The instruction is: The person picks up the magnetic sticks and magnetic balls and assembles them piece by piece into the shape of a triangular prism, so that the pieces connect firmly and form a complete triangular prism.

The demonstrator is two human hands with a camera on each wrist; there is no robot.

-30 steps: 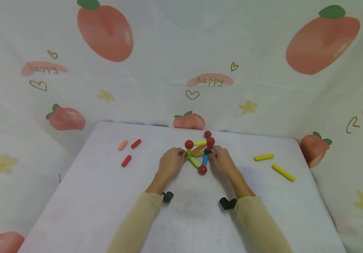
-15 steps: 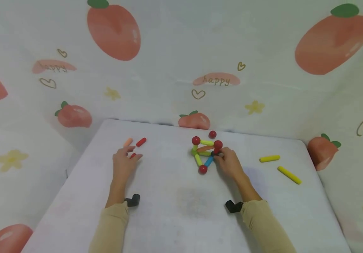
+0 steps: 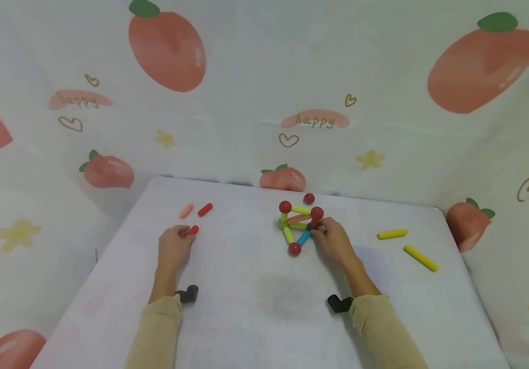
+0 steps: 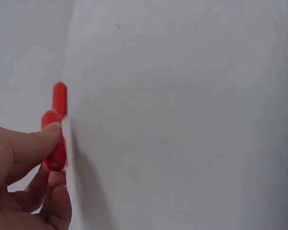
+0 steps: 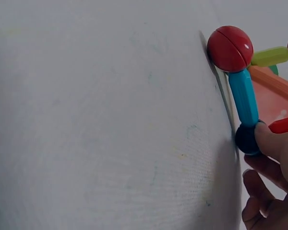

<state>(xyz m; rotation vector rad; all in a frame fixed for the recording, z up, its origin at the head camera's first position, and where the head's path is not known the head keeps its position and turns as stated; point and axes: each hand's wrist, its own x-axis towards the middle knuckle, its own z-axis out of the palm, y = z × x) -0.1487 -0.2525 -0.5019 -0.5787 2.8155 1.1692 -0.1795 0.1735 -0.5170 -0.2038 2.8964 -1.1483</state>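
My left hand [image 3: 174, 249] pinches a short red rod [image 4: 54, 143] between thumb and fingers, at the left of the table. A framework of rods and balls [image 3: 299, 225] stands right of the middle. It joins red balls, a green ball [image 3: 283, 223] and a dark blue ball [image 5: 247, 139] by yellow-green, orange, red and blue rods. With thumb and fingers, my right hand [image 3: 335, 240] holds the dark blue ball at the framework's right corner. A blue rod [image 5: 243, 98] runs from that ball to a red ball [image 5: 230, 49].
Another red rod [image 3: 205, 209] and a peach rod [image 3: 186, 210] lie beyond my left hand. A loose red ball [image 3: 309, 198] sits behind the framework. Two yellow rods [image 3: 392, 234] lie to the right. A printed cloth wall [image 3: 227, 128] rises behind the white table [image 3: 246, 328].
My left hand has let go of the framework, moved left and taken hold of the nearest red rod. My right hand has stayed at the dark blue ball.
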